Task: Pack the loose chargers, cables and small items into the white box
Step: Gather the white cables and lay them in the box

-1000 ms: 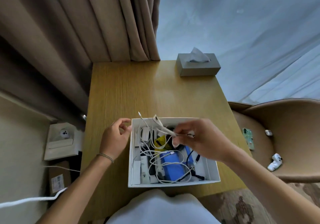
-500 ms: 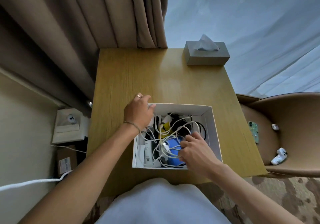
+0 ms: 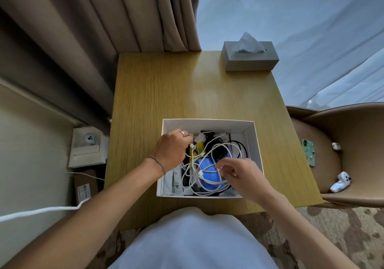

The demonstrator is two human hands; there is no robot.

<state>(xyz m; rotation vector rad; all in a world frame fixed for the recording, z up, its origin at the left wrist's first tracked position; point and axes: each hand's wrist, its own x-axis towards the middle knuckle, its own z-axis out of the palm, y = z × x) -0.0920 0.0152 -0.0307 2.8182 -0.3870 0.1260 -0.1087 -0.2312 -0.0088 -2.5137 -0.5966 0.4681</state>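
Tucking step: I see white box [image 3: 207, 124] at worktop [image 3: 187, 90] near edge. Left hand [image 3: 170, 150] grip pinches white cable [image 3: 199, 160] plug; right hand [image 3: 243, 175] grip loosely curled, holding nothing clearly. Next: press loops below rim.

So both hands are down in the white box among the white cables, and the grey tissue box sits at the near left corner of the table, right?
Not quite. The tissue box sits at the far right corner of the table, as the head view shows. The rest holds: the left hand and the right hand are both down in the white box among the white cables.
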